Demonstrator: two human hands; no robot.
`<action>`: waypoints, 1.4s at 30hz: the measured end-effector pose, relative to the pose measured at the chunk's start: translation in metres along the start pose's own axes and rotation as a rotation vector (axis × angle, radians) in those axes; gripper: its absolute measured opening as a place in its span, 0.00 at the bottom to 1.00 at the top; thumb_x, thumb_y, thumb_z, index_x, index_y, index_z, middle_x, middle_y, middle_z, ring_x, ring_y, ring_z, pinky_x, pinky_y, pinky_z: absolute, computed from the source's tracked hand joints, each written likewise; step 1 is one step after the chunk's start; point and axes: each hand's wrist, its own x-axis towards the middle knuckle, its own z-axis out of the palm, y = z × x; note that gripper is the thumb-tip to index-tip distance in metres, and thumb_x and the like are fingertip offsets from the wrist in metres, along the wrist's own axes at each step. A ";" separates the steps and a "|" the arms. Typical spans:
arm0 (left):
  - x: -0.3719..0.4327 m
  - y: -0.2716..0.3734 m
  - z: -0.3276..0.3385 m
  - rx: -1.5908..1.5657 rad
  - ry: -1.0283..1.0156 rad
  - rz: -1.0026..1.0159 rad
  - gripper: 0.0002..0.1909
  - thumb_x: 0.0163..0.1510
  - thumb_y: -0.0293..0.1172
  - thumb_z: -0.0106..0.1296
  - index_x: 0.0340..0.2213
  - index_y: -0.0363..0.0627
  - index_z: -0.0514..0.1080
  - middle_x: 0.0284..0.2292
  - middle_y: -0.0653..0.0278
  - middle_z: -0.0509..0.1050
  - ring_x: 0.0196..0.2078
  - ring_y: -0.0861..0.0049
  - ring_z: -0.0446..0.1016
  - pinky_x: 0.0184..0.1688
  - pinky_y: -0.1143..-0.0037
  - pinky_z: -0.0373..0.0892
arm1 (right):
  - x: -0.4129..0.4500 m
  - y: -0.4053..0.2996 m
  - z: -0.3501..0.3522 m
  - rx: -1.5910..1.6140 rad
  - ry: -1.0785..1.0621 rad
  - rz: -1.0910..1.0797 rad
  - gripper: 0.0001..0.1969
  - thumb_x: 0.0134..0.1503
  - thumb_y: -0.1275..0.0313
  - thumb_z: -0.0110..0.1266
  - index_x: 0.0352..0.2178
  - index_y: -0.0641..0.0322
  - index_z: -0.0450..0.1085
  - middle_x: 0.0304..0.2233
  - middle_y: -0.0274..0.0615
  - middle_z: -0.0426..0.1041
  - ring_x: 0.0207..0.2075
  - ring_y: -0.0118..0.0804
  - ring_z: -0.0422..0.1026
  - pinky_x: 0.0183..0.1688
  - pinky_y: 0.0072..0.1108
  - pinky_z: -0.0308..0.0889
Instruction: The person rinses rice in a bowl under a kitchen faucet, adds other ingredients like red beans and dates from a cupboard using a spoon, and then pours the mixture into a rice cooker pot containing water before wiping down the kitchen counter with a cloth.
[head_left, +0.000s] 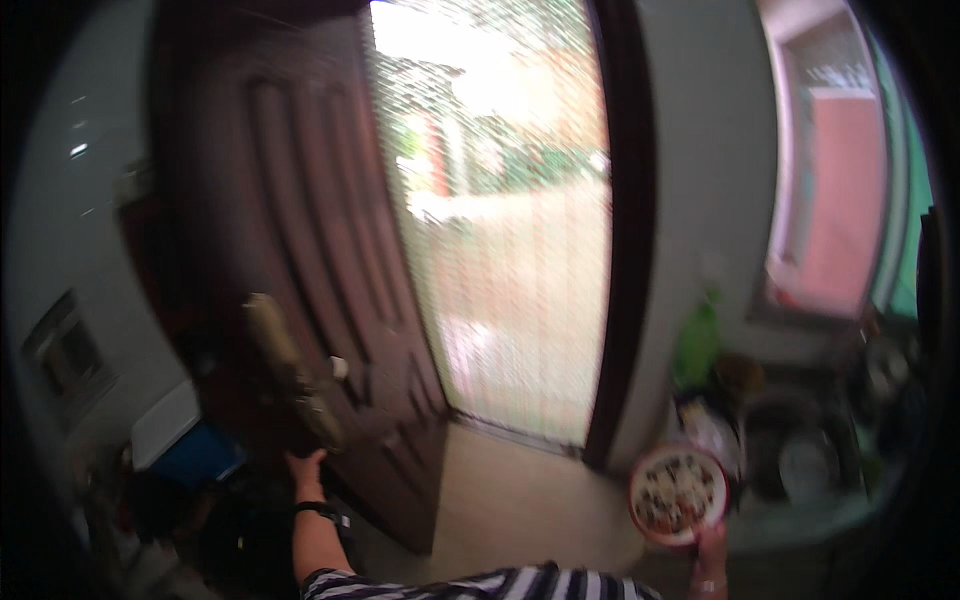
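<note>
My right hand (711, 546) grips the near rim of a round, red-rimmed dish (678, 493). Pale and dark pieces of food (675, 487) lie in it, too blurred to name. On the other side, my left hand (305, 466) reaches forward beside a dark brown panelled door (300, 195), just under its long brass-coloured handle plate (296, 367). Whether the fingers touch the door is not clear from the blur. A dark band circles my left wrist. The door stands ajar, with bright light coming through the doorway (517, 300).
A countertop (795, 521) runs along the right, with a sink (776, 427), a metal bowl (810, 465) and a green bag or bottle (697, 341). Left of the door sits a blue box with a white lid (166, 424). A threshold (517, 433) crosses the doorway.
</note>
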 end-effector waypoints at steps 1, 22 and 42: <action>0.006 0.008 0.022 -0.006 -0.020 -0.024 0.45 0.33 0.18 0.55 0.53 0.37 0.44 0.51 0.53 0.54 0.52 0.63 0.55 0.53 0.69 0.54 | 0.010 0.009 0.009 0.094 0.185 0.136 0.23 0.42 0.78 0.46 0.44 0.69 0.58 0.40 0.45 0.66 0.40 0.36 0.67 0.41 0.23 0.63; -0.210 -0.138 0.266 0.607 -1.171 -0.310 0.15 0.45 0.29 0.50 0.36 0.39 0.66 0.25 0.66 0.70 0.25 0.80 0.70 0.25 0.80 0.65 | 0.100 0.091 -0.110 0.134 0.384 0.131 0.15 0.43 0.76 0.47 0.35 0.73 0.63 0.29 0.41 0.70 0.29 0.30 0.69 0.32 0.19 0.65; -0.720 -0.054 0.493 0.381 -2.410 -0.329 0.19 0.53 0.42 0.42 0.40 0.40 0.58 0.27 0.63 0.68 0.23 0.79 0.69 0.25 0.79 0.69 | 0.119 0.027 -0.270 0.276 0.679 -0.034 0.12 0.45 0.75 0.42 0.32 0.69 0.64 0.26 0.41 0.69 0.22 0.28 0.68 0.22 0.19 0.66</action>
